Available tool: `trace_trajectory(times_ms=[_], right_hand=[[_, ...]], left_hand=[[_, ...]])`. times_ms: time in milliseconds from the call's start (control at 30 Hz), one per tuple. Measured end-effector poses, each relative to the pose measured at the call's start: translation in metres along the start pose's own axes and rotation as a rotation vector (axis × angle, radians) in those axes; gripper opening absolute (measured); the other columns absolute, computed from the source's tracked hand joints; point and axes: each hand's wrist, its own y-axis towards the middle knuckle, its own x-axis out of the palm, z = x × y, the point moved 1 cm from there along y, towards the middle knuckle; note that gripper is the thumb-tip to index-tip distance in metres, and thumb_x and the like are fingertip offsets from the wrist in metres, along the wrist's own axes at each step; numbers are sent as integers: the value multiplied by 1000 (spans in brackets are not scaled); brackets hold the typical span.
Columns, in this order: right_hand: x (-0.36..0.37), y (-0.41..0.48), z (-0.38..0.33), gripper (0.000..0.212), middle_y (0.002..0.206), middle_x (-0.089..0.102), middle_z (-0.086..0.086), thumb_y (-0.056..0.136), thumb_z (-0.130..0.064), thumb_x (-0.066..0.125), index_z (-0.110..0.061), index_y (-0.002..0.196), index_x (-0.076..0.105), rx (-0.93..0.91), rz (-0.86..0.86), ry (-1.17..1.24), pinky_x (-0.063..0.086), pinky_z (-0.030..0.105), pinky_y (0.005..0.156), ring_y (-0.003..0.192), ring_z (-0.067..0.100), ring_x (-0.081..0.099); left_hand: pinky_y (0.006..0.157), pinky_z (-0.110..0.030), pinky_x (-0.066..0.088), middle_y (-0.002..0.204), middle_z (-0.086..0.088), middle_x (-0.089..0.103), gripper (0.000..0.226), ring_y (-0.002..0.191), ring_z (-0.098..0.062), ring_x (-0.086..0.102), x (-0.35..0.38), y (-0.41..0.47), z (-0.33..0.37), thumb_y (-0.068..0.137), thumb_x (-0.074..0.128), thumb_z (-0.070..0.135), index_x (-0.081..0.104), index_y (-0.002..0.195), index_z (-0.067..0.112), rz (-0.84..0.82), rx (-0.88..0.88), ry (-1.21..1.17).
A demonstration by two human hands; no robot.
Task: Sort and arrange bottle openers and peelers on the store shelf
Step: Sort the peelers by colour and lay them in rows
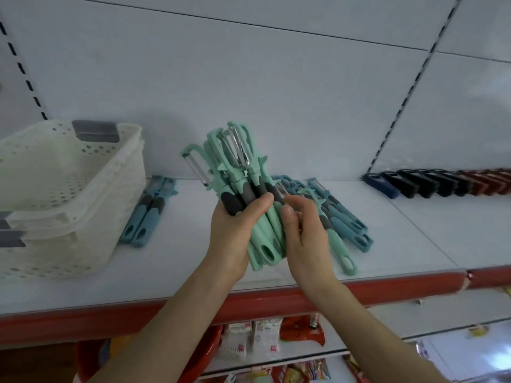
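Observation:
My left hand (235,230) grips a thick bundle of mint-green peelers (237,164) by their grey-padded handles, blades pointing up above the white shelf (414,233). My right hand (304,233) presses against the right side of the bundle, fingers curled on the handles. One mint-green peeler (338,250) lies on the shelf just right of that hand. Behind it sits a loose pile of blue peelers (345,217). Two blue peelers (149,214) lie side by side further left. A row of dark blue, black and red bottle openers (442,183) lines the shelf's back right.
Stacked cream perforated baskets (63,194) stand at the shelf's left. A red strip (110,319) runs along the shelf's front edge. Packaged goods (257,338) fill the lower shelf beneath. Slotted uprights (401,106) divide the white back panel.

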Motion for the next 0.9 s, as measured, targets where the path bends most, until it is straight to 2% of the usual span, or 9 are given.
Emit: trace_trajectory(times_ms=[133,233,300,400,467,567,633,733,900], right_hand=[[-49,-1,10,15,76,54,-15,98,-21,38,-16,102,52,81,119,-87,38,3,54,66,-15,52],[-96,-4,17,20,71,53,-13,98,-25,37,-15,102,54,105,220,-144,38,7,50,61,-11,53],[-131,-10,20,22,68,53,-13,97,-29,35,-17,104,52,59,260,-211,38,11,48,60,-6,53],[-192,-20,31,38,80,59,-15,93,-45,29,-26,120,49,-1,219,-373,46,22,59,70,2,59],[-240,-27,41,44,102,62,-11,92,-48,32,-31,132,42,19,140,-390,52,30,74,91,8,63],[-317,-36,55,50,117,50,-28,88,-41,50,-40,134,30,80,-2,-253,46,10,83,105,-14,52],[-364,-40,65,62,117,45,-34,85,-30,62,-42,133,25,136,-66,-220,45,7,83,104,-19,49],[-420,-41,83,78,122,51,-18,81,-28,70,-34,143,22,234,-90,-285,52,25,88,105,-3,56],[-470,-25,106,65,101,59,-8,82,-11,63,-30,135,31,294,-76,-262,52,22,64,74,1,59]], left_hand=[[72,-32,56,91,-13,69,27,82,-22,69,43,-3,-24,79,63,-2,60,106,-2,-39,-38,10],[70,-32,56,85,-11,69,14,79,-22,68,88,-10,-46,80,62,-3,63,94,1,-80,-83,-8],[69,-30,55,88,-12,67,25,80,-22,68,124,-18,-64,77,67,1,61,101,1,-106,-109,-44],[69,-27,56,89,-7,68,48,81,-17,68,186,-36,-94,64,72,14,60,109,2,-194,-121,-87],[68,-27,56,89,-6,69,43,81,-16,69,226,-50,-120,68,71,11,60,109,5,-223,-152,-94],[71,-36,58,94,-8,70,32,83,-22,70,286,-67,-161,77,69,6,61,108,12,-216,-237,-63],[62,-32,58,86,-8,69,25,73,-18,70,323,-76,-185,80,68,6,62,104,12,-229,-279,-44],[50,-27,54,80,-8,69,21,63,-16,69,370,-84,-214,82,67,7,62,102,8,-258,-343,2],[52,-27,54,94,-14,69,38,72,-20,71,422,-71,-263,78,73,16,57,111,5,-240,-377,121]])
